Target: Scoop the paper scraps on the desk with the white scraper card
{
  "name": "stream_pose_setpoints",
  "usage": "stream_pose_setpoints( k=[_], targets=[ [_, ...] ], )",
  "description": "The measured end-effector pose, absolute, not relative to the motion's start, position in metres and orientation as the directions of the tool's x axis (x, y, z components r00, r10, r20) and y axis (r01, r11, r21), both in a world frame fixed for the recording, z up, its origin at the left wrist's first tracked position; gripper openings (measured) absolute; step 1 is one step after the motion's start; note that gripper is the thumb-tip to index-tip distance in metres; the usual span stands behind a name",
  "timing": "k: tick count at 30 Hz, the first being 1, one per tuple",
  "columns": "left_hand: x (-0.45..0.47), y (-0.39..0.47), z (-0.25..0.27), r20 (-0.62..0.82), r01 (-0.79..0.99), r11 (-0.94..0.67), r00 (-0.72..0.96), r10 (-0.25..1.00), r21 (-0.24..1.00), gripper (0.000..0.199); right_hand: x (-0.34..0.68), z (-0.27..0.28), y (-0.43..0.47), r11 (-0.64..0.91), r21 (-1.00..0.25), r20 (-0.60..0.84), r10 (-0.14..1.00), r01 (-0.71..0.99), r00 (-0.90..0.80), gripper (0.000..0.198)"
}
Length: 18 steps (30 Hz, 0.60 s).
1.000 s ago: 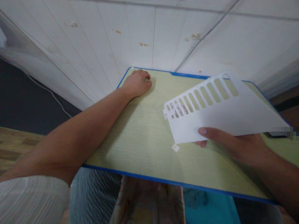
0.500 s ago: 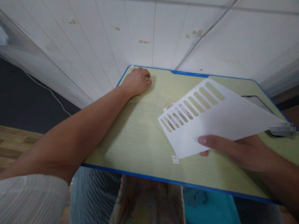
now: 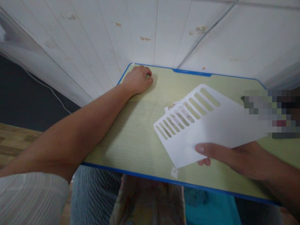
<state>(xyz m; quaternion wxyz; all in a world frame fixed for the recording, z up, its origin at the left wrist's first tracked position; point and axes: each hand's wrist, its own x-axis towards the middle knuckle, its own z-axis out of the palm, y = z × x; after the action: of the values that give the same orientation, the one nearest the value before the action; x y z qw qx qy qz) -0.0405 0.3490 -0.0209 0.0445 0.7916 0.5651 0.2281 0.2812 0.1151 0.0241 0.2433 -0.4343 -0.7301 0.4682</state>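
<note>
My right hand [image 3: 225, 154] holds a flat white sheet [image 3: 211, 131] by its near edge, thumb on top and fingertips showing beneath. A row of rounded slots, graded in length, runs along the sheet's left side. It is tilted above the tabletop [image 3: 131, 137]. Through the slots and past its edge I see small pale and brownish scraps [image 3: 172, 105]. A small white tag-like piece with a hole [image 3: 174, 172] is at the sheet's near corner. My left hand [image 3: 138, 79] rests on the table's far left corner, fingers curled in a loose fist; nothing clear shows in it.
The table has a blue rim [image 3: 140, 175] and stands against a white plank wall [image 3: 140, 18] with a cable [image 3: 206, 34]. A dark-edged flat object [image 3: 242, 98] lies at right, mostly blurred out. Below are a patterned cloth [image 3: 147, 203] and a turquoise container [image 3: 215, 209].
My right hand has brought the white sheet slightly left and nearer to me. The small holed tag shifted nearer too. My left hand stays at the corner.
</note>
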Motion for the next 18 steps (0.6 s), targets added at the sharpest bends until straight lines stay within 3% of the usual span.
stream_pose_setpoints(
  k=[11, 18],
  targets=[
    [-0.041, 0.349, -0.02, 0.295, 0.873, -0.362, 0.27, 0.917, 0.326, 0.038, 0.278, 0.022, 0.112, 0.179, -0.911, -0.048, 0.849, 0.371, -0.527, 0.029],
    [-0.041, 0.35, -0.02, 0.283, 0.878, -0.357, 0.272, 0.92, 0.318, 0.037, 0.279, 0.036, 0.128, 0.218, -0.907, 0.115, 0.951, 0.36, -0.287, 0.036]
  ],
)
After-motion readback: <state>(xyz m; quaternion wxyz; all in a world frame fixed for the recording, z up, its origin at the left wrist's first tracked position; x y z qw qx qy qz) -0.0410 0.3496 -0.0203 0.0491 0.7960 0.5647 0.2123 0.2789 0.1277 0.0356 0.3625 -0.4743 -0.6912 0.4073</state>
